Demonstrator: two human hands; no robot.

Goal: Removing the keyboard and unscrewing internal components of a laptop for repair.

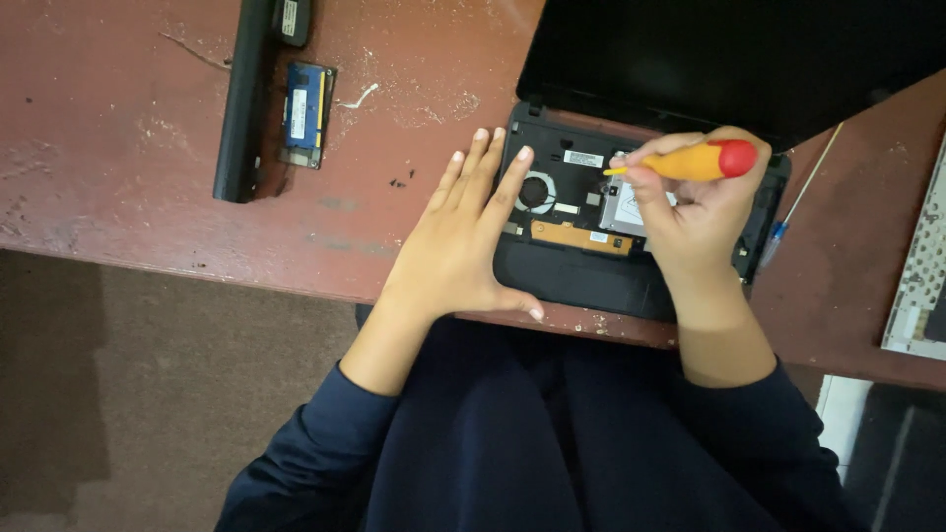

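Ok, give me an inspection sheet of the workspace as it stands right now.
Surface: worn reddish-brown table, scuffed, pale flecks.
Job's things: opened laptop with keyboard deck off; fan, silver drive and copper-coloured strip exposed.
Clutter: long black battery bar, blue memory module, second screwdriver, grey keyboard panel at right edge.
Hands: left hand flat on laptop's left edge; right hand grips orange screwdriver with red cap, over the drive.
Cables: nothing seen.
Surroundings: brown floor, person's dark lap below.
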